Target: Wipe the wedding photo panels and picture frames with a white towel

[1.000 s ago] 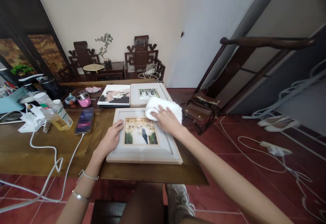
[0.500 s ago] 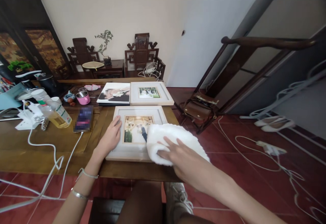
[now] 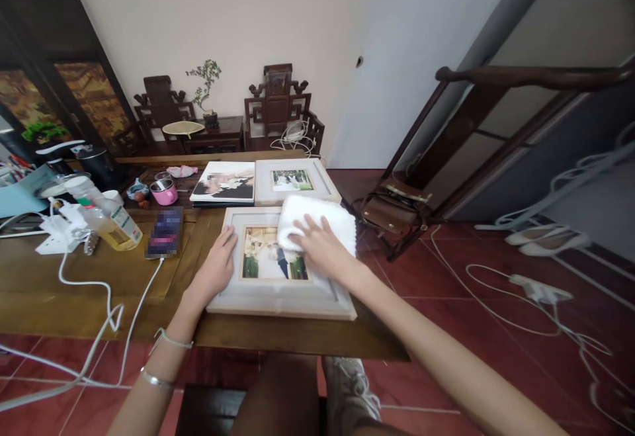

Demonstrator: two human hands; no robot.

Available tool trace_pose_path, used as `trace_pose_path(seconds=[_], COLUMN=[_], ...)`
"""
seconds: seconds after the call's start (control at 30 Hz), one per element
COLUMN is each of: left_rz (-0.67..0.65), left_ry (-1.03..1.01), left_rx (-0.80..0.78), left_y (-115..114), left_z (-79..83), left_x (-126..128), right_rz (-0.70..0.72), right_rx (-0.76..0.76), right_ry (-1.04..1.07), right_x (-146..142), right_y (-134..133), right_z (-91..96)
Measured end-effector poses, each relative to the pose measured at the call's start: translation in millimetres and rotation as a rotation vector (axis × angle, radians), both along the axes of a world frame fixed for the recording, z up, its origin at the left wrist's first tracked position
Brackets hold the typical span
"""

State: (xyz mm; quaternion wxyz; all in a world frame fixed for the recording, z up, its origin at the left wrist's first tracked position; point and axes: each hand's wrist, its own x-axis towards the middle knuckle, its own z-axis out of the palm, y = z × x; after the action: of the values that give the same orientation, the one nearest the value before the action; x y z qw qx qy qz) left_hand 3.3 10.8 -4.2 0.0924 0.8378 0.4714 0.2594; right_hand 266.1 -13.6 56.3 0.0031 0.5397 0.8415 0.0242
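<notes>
A white-framed photo [image 3: 278, 300] lies flat near the front edge of the wooden table [image 3: 59, 290]. My left hand [image 3: 214, 269] rests flat on the frame's left border, fingers stretched out. My right hand [image 3: 321, 245] presses a white fluffy cloth [image 3: 317, 214] onto the frame's upper right part, fingers spread on top of the cloth. The cloth covers the picture's top right corner. Behind this frame lie a second white-framed photo [image 3: 296, 182] and an unframed photo print [image 3: 224, 182], side by side.
On the table's left side are a phone [image 3: 164, 231] on a white cable, an oil bottle [image 3: 112, 221], a pink cup [image 3: 164, 192] and a white power strip [image 3: 54, 236]. A brown bag [image 3: 389, 214] sits on a wooden rack at right. Cables and a power strip [image 3: 533, 287] lie on the red tile floor.
My right hand slid the cloth from the frame's top right down to its lower right corner, then back up to the upper right. My left hand stayed on the left border.
</notes>
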Motion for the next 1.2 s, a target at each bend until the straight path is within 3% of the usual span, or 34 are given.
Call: trace_pose_path(seconds=[0.2, 0.33, 0.43, 0.53, 0.67, 0.77, 0.9, 1.07, 1.13, 1.2], left_rz=[-0.008, -0.022, -0.048, -0.061, -0.045, -0.027, -0.010, -0.011, -0.017, -0.024], left_ry=[-0.012, 0.006, -0.002, -0.002, 0.020, 0.031, 0.018, -0.026, -0.030, -0.032], left_rx=[0.010, 0.032, 0.029, 0.025, 0.023, 0.030, 0.032, 0.029, 0.023, 0.018], left_y=[1.1, 2.7, 4.5, 5.3, 3.3, 1.2, 0.4, 1.9, 2.5, 3.0], left_z=[-1.9, -5.2, -6.4, -5.0, -0.3, 2.2, 1.7, -2.2, -3.6, -4.9], left_x=[1.4, 0.6, -0.5, -1.0, 0.2, 2.1, 4.0, 3.4, 2.8, 2.2], right_rz=[0.154, 0.155, 0.099, 0.029, -0.021, -0.001, 0.066, 0.176, 0.215, 0.228], right_rx=[-0.297, -0.338, -0.234, -0.058, 0.091, 0.072, -0.049, -0.342, -0.396, -0.373], right_ry=[0.055, 0.076, 0.093, 0.100, 0.061, 0.022, 0.013, 0.078, 0.088, 0.102], right_x=[-1.7, -6.0, -6.2, -2.3, 0.5, -2.5, -7.4, -12.0, -15.2, -18.6], right_y=[-97.1, -114.2, -87.3, -35.8, 28.8, 39.1, -8.3, -91.3, -107.9, -110.5], right_z=[40.0, 44.3, 25.0, 4.8, -6.2, -8.8, -0.9, 35.8, 43.0, 38.9])
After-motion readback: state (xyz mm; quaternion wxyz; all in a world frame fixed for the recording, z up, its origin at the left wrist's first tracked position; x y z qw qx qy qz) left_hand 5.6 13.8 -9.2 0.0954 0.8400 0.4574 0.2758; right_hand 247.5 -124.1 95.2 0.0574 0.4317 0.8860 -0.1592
